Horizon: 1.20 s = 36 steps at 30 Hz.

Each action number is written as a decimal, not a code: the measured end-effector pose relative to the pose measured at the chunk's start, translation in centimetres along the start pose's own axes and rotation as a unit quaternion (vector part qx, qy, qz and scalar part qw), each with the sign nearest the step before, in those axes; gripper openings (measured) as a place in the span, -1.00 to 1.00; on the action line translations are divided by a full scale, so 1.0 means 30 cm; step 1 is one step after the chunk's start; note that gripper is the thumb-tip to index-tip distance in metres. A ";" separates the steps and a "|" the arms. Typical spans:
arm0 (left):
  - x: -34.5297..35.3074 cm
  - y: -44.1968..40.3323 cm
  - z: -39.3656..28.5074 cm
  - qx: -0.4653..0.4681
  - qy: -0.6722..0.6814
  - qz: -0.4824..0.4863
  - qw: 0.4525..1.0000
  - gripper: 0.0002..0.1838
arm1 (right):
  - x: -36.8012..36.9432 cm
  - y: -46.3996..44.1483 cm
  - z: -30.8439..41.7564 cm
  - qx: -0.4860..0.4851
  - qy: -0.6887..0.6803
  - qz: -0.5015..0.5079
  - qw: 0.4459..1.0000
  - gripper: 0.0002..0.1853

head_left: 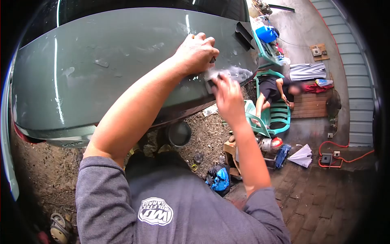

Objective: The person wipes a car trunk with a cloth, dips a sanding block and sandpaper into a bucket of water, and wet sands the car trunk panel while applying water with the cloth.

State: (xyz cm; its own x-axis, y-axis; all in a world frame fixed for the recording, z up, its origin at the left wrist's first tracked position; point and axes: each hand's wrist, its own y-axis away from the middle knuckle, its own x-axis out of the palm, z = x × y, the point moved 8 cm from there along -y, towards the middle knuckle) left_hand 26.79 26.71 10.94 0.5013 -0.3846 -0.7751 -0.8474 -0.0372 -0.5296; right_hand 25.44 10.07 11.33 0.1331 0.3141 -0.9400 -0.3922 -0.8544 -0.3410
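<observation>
A dull green car panel (134, 53) with pale smears fills the upper left. My left hand (197, 53) is closed against its surface, and a small dark bit of something shows under its fingers. Lower and to the right, my right hand (228, 95) has its fingers bent around a dark item (214, 81) at the panel's edge; motion blurs both. Just beyond these fingertips a whitish, shiny patch (239, 74) covers the corner of the panel; whether it is foam or film I cannot tell.
A person (274, 89) sits on a green plastic chair (280, 116) at the right. A bucket (179, 133) stands on gravel below the car's edge. Near my right forearm are a cardboard box (231, 156) and a blue and black bag (218, 179). A blue container (266, 34) sits beyond the car's corner.
</observation>
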 end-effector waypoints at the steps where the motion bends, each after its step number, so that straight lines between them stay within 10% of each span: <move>1: -0.001 -0.002 0.001 -0.006 0.000 -0.001 1.000 -0.77 | -0.018 0.053 0.033 -0.001 -0.003 -0.003 1.000 -0.63; 36: 0.012 0.003 -0.007 0.016 -0.001 -0.020 1.000 -0.88 | 0.001 -0.017 -0.066 -0.034 -0.129 0.047 0.990 -0.60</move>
State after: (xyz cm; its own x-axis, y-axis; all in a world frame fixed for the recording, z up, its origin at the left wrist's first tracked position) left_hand 26.87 26.39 10.69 0.5345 -0.3820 -0.7539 -0.8211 -0.0232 -0.5704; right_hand 27.45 9.68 11.46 -0.1404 0.3201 -0.9369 -0.3286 -0.9077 -0.2609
